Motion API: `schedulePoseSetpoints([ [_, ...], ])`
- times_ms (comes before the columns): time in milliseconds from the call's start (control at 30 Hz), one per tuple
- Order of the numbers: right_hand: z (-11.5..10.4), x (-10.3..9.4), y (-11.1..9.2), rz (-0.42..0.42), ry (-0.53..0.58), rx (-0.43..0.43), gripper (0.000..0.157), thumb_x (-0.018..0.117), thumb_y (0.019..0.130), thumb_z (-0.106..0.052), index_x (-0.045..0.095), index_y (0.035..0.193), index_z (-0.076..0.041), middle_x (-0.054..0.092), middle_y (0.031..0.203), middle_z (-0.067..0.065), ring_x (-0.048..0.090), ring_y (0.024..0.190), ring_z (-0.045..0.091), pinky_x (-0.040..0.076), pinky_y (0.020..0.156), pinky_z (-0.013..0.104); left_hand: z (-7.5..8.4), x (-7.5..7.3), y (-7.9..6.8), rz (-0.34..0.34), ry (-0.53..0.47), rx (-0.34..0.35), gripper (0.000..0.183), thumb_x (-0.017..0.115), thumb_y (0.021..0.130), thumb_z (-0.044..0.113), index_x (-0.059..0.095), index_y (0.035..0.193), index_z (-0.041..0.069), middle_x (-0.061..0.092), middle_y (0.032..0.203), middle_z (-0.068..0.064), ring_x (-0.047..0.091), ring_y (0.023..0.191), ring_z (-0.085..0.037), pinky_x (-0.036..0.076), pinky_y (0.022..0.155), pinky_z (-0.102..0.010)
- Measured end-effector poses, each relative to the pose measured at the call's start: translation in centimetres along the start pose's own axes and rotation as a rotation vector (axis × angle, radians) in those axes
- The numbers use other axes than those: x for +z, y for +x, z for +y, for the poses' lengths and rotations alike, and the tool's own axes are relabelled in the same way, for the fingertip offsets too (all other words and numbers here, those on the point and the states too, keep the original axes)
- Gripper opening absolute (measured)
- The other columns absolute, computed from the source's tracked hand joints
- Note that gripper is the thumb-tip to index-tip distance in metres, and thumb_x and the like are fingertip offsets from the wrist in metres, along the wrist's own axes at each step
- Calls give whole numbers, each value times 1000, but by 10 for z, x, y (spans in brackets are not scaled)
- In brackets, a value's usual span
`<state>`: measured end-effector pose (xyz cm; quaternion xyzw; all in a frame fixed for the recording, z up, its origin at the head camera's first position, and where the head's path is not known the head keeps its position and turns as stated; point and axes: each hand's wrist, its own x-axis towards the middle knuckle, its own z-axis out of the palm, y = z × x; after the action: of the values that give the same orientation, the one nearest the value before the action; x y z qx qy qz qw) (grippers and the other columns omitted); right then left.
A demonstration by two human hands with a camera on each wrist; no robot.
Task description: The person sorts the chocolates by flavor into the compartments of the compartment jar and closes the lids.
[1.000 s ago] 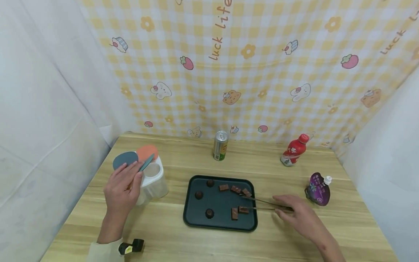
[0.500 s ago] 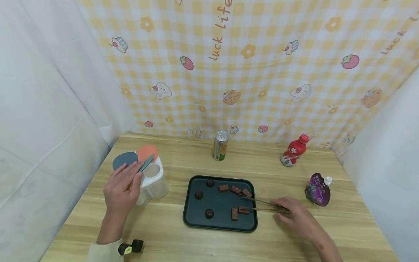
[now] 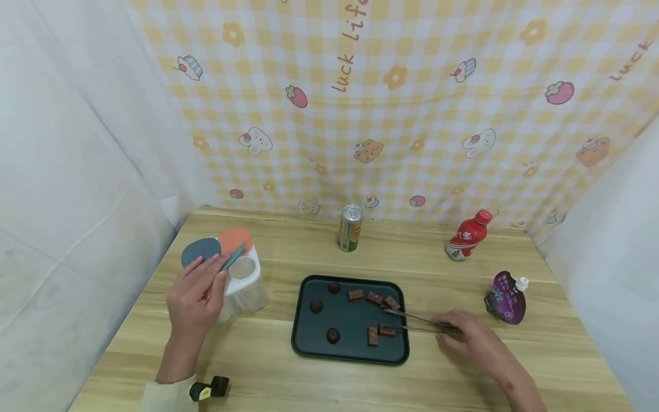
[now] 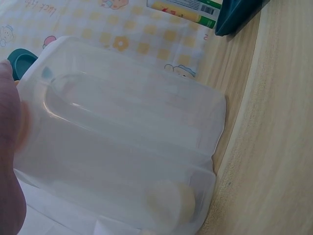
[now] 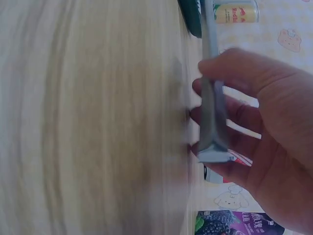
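My left hand [image 3: 194, 300] lies over the top of a clear plastic storage container [image 3: 244, 300] with several coloured lids. Its thumb and index fingertips pinch the low end of a raised teal lid [image 3: 234, 256], beside a round opening. In the left wrist view, something pale and round shows through the container's base. My right hand [image 3: 473, 337] grips metal tongs [image 5: 213, 117], arms spread. Their tips reach over the right side of a dark tray [image 3: 350, 359], one near a rectangular chocolate [image 3: 392, 302], the other over another chocolate [image 3: 387, 330]. Round chocolates [image 3: 333, 336] lie at the tray's left.
A drink can [image 3: 351, 228] stands behind the tray. Farther right are a red bottle [image 3: 467, 236] and a purple spouted pouch [image 3: 507, 298]. A checked cloth [image 3: 329, 114] hangs behind the wood-patterned table [image 3: 288, 383]. White sheets hang at both sides.
The head view has shifted slightly, moving the whole scene a little to the right. Both hands keep nearly the same places, with the tongs still over the tray.
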<state>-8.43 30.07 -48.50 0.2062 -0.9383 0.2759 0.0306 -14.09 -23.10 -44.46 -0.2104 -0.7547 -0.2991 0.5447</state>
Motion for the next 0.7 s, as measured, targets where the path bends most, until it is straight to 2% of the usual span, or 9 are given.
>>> schedulePoseSetpoints([
  [200, -1, -1, 1, 6, 111, -34, 33, 81, 86, -1, 73, 116, -14, 70, 103, -11, 67, 89, 5, 59, 74, 30, -1, 0, 0, -1, 3, 6, 46, 59, 105, 34, 79, 102, -7, 76, 97, -19, 73, 82, -47, 47, 106, -33],
  [367, -12, -5, 6, -43, 179, -8, 27, 76, 92, -5, 69, 118, -13, 71, 98, -8, 65, 83, 3, 57, 69, 27, 0, -1, 0, -2, 7, 2, 45, 59, 105, 33, 79, 102, -7, 76, 97, -19, 73, 82, -46, 47, 106, -33],
  [467, -21, -4, 10, -55, 205, -4, 26, 73, 95, -7, 65, 118, -13, 68, 92, -11, 60, 75, 2, 53, 62, 25, 0, -1, 0, -2, 10, 0, 46, 59, 105, 34, 79, 101, -7, 77, 97, -18, 73, 82, -47, 47, 106, -33],
  [700, -43, 2, 20, -66, 291, -104, 26, 72, 97, -7, 62, 120, -14, 54, 75, -17, 48, 60, -1, 45, 49, 22, 0, 0, 2, 4, 3, -1, 47, 58, 105, 36, 79, 101, -6, 77, 97, -18, 73, 81, -48, 48, 105, -34],
])
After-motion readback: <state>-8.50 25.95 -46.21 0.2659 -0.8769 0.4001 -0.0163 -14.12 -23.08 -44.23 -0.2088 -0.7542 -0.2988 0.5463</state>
